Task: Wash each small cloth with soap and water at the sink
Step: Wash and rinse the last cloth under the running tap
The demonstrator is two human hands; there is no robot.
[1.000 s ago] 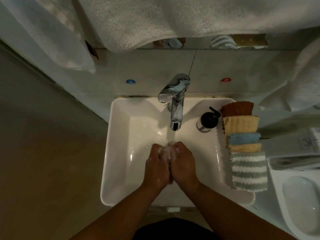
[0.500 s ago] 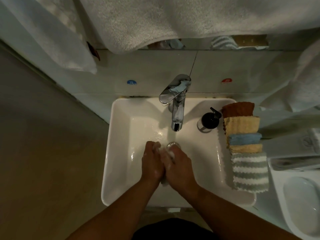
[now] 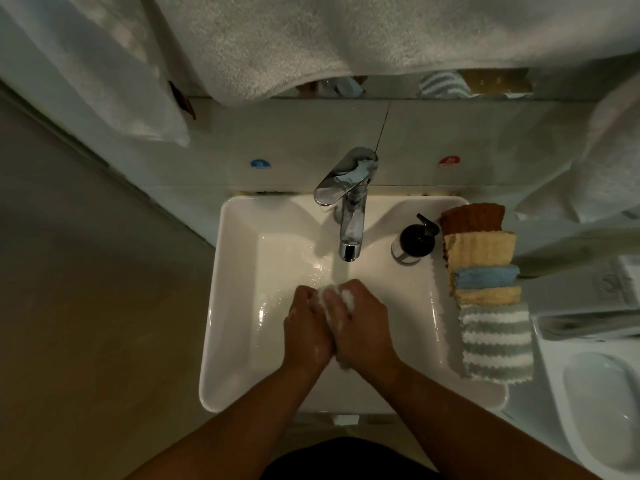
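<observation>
In the sink (image 3: pixel 239 341), I noted left hand (image 3: pixel 306 329) and right hand (image 3: pixel 365 329), both gripping the soapy cloth (image 3: pixel 329 294), had slid back beneath the tap (image 3: pixel 349 237); scrubbing unfinished, stack (image 3: pixel 485 275) untouched.

I am looking down into a home bathroom. I see a white sink (image 3: pixel 235 271) with a shiny tap (image 3: pixel 349 216) against a tiled wall (image 3: pixel 294 143). A soap bottle (image 3: pixel 414 239) stands at its far right. Big towels (image 3: pixel 311 39) hang at the far side, and a toilet (image 3: pixel 599 403) is on the right.
</observation>
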